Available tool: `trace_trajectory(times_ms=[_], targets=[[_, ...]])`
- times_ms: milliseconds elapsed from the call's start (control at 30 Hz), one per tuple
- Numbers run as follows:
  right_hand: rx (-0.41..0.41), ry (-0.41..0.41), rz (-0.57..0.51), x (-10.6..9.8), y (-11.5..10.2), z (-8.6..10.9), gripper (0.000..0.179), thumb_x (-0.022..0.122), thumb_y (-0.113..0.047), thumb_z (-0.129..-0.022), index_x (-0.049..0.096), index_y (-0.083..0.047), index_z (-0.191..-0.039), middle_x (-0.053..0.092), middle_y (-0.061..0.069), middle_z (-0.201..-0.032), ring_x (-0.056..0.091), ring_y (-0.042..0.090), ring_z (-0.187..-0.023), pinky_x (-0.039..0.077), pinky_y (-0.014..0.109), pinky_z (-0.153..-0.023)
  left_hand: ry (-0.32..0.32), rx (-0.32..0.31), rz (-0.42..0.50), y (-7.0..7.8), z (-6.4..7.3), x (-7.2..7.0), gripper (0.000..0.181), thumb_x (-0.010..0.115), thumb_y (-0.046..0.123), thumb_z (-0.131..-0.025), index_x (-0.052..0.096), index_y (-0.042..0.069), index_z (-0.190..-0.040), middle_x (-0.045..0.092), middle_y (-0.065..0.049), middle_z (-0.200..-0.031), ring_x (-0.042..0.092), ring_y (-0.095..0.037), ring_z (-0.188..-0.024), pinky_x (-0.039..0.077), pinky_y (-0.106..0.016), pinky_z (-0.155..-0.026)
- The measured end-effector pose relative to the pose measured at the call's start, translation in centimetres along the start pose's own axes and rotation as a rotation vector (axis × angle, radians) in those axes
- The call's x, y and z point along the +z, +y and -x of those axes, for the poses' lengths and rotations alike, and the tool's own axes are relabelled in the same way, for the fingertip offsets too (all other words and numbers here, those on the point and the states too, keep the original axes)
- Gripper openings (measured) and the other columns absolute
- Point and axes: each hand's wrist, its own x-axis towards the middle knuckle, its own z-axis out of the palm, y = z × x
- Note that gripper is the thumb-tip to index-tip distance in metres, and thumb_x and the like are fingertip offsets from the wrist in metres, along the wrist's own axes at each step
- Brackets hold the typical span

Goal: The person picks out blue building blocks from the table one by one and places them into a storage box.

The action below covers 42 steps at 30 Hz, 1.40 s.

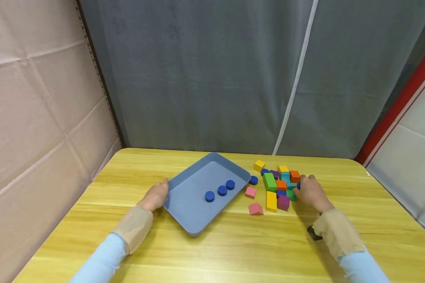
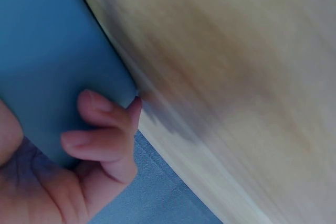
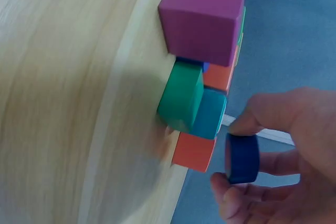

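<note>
My left hand (image 1: 156, 195) grips the left side of a grey-blue tray (image 1: 184, 217); in the left wrist view its fingers (image 2: 100, 142) curl against the tray's outer wall (image 2: 58, 66). Three blue round blocks, one of them this disc (image 1: 209, 196), lie in the tray. Over the right edge of a block pile, my right hand (image 1: 312, 193) pinches another blue round block (image 3: 242, 158) between thumb and fingers. Beside it in the right wrist view are an orange block (image 3: 194, 151), a green block (image 3: 181, 95) and a purple block (image 3: 202, 19).
Right of the tray spread more blocks: a light green one (image 1: 269, 182), a yellow one (image 1: 271, 201), a pink triangular one (image 1: 256, 209) and a blue disc (image 1: 253, 180) close to the tray's rim. A grey curtain (image 1: 205, 78) hangs behind the wooden table (image 1: 233, 251).
</note>
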Motion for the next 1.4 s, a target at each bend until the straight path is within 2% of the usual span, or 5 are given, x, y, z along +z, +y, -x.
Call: trace_trajectory(times_ms=[167,433,800,1200,1400], targets=[[-0.029,0.108,-0.008,-0.1,-0.9,0.0,0.041,0.062,-0.01,-0.08,0.045,0.02,-0.102,0.046,0.032,-0.088,0.049,0.035,-0.071,0.049,0.049,-0.068,-0.001,0.004,-0.001,0.0,0.1,-0.1,0.045,0.047,-0.01,-0.079,0.033,-0.017,-0.12,0.054,-0.034,-0.095,0.056,-0.034,-0.081,0.05,-0.042,-0.069],[-0.118,0.24,-0.05,-0.4,-2.5,-0.2,0.037,0.062,-0.005,-0.078,0.048,0.019,-0.103,0.047,0.033,-0.091,0.05,0.039,-0.073,0.048,0.051,-0.07,0.006,0.01,0.004,0.0,0.2,-0.2,0.046,0.047,-0.01,-0.077,0.033,-0.017,-0.12,0.054,-0.034,-0.094,0.056,-0.034,-0.08,0.05,-0.042,-0.068],[-0.175,0.257,-0.049,0.1,-5.3,-0.7,0.039,0.063,-0.003,-0.077,0.049,0.017,-0.107,0.05,0.033,-0.096,0.054,0.038,-0.075,0.049,0.05,-0.073,0.009,0.009,-0.011,0.0,0.2,-0.2,0.046,0.048,-0.009,-0.077,0.033,-0.017,-0.12,0.055,-0.034,-0.093,0.057,-0.035,-0.081,0.049,-0.042,-0.068],[-0.195,0.247,-0.131,1.1,-7.9,-1.1,0.039,0.066,-0.004,-0.076,0.052,0.014,-0.108,0.052,0.03,-0.102,0.055,0.04,-0.088,0.048,0.048,-0.078,-0.003,0.001,-0.008,0.1,0.3,-0.3,0.045,0.047,-0.009,-0.077,0.034,-0.016,-0.12,0.054,-0.033,-0.094,0.056,-0.033,-0.08,0.049,-0.042,-0.069],[-0.22,0.243,-0.158,1.1,-9.3,-1.3,0.036,0.066,-0.003,-0.075,0.054,0.011,-0.106,0.052,0.027,-0.101,0.055,0.036,-0.085,0.05,0.046,-0.076,-0.012,-0.006,-0.011,0.1,0.3,-0.4,0.043,0.046,-0.009,-0.079,0.034,-0.016,-0.12,0.054,-0.033,-0.095,0.056,-0.033,-0.081,0.049,-0.042,-0.07]])
